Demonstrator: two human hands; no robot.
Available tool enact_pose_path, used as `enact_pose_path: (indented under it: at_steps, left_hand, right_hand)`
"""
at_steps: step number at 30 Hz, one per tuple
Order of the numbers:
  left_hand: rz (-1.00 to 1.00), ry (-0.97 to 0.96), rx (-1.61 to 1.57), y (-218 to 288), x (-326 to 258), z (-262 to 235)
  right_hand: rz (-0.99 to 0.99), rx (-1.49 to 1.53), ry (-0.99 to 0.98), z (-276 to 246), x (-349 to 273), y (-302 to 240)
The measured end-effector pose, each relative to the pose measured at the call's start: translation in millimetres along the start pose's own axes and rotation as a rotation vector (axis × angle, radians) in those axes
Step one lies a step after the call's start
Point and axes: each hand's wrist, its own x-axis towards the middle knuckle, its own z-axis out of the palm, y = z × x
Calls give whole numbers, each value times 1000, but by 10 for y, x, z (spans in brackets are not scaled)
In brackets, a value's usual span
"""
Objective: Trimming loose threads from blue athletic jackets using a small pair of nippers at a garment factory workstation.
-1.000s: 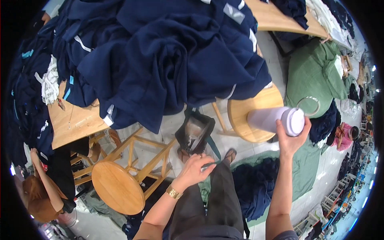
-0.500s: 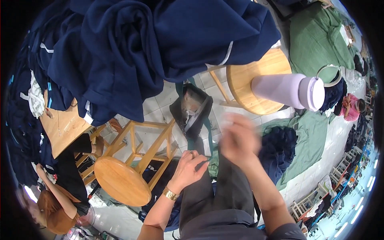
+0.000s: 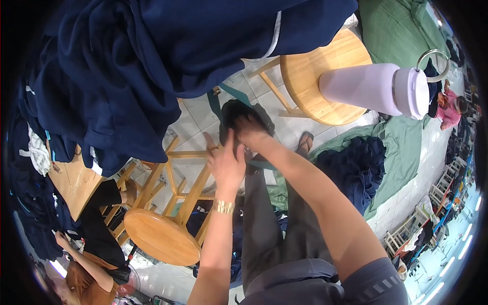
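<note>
A dark bag (image 3: 263, 115) with teal straps (image 3: 235, 93) is in front of my legs, its mouth facing up. My right hand (image 3: 250, 132) reaches into the opening, and its fingertips are lost in the shadow inside. At the bag's near left side is my left hand (image 3: 225, 163), fingers stretched out and apart, with a gold bracelet on the wrist. Whether its fingertips touch the bag's rim cannot be made out.
Dark blue cloth (image 3: 132, 61) is heaped in front. A lilac bottle (image 3: 358, 89) stands on a wooden stool (image 3: 300, 71) at right; another stool (image 3: 160, 236) is at left. A person (image 3: 96, 269) sits at far left. Green cloth (image 3: 399, 157) lies on the floor at right.
Both hands have moved forward to the bag. My right hand has gone into its opening. My left hand has let go of the teal strap and spread its fingers.
</note>
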Motion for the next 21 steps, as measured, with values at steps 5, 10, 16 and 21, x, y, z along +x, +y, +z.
enact_pose_path:
  at_steps: [5,10,16,21]
  left_hand:
    - [-165,-18,-205,7,40,78]
    - [-127,-16,-181,112,-161,-166]
    - [-227,-190,-257,79,-291,-369]
    - [-91,-129,-309,112,-394,-358]
  right_hand:
    - [-167,-66,59,14,-533,86]
    - [-155,-55,-130,21,-779,12]
    - [-25,304,-513,-311,-676,-67]
    - [197,478,-719,-364,-6,-45]
